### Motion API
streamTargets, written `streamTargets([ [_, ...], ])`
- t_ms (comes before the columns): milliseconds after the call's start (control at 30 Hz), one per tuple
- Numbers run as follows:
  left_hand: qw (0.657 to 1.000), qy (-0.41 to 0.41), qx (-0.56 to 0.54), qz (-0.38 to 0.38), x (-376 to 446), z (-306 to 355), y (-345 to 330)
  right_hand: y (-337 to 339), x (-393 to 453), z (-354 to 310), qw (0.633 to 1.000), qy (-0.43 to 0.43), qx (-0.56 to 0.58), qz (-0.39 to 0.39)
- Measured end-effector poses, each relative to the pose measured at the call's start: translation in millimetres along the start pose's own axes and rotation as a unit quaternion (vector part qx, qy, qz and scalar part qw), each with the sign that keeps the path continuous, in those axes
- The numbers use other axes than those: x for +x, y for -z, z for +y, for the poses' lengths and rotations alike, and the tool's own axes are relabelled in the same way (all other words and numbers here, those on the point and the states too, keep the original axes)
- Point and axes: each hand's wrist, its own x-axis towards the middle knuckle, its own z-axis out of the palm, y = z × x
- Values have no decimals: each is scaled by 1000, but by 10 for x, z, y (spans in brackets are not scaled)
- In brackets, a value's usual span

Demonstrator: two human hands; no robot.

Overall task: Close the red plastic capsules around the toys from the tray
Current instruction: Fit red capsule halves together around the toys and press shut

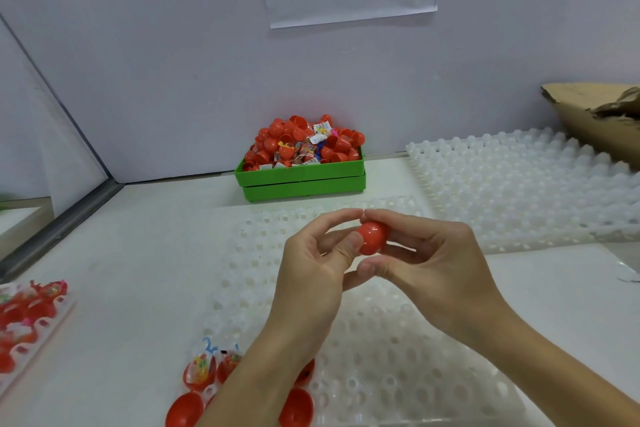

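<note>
Both sets of fingers (349,244) pinching one red capsule (373,238), held in the air over the white tray (398,340). My left hand (311,274) has thumb on the capsule's near-left side, fingertips over the top; my right hand (426,260) wraps it from the right, thumb underneath. Looks closed or nearly so; seam hidden by fingers, cannot tell whether it has snapped.

Risks from here, as I judge them:
- Smooth round shell, grip only at the tips; squeezing off-axis could pop it out and send it rolling across the surface (138,288).
- Halves tilted to each other would jam, or trap the toy's wrapper in the seam.

Further out: open halves (185,409) with toys at the tray's near-left edge, partly under my left forearm, easy to knock. Green bin (301,180) heaped with capsules sits against the back wall.
</note>
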Motion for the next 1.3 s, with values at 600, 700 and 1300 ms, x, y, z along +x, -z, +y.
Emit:
streamTargets([
  [600,996,-83,12,-6,-36,-15,-32,91,23,30,996,39,-53,66],
  [700,995,-93,19,-2,-40,-26,-42,97,28,19,996,42,-42,68],
  [1300,976,-157,152,24,-28,-51,-7,83,8,0,996,16,-60,70],
])
